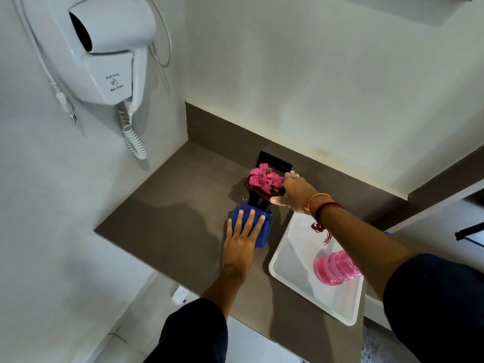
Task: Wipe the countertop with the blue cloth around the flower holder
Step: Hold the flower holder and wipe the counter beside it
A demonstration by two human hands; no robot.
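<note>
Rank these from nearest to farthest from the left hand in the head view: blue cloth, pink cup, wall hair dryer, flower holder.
1. blue cloth, directly under the left hand.
2. flower holder, just beyond the fingertips.
3. pink cup, to the right, in the white tray.
4. wall hair dryer, up on the left wall.

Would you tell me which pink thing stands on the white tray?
The pink bottle stands on the tray; the pink flowers sit in the holder.

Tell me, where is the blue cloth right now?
In the head view, the blue cloth lies on the brown countertop under the left hand, against the near side of the flower holder and left of the white tray.
</note>
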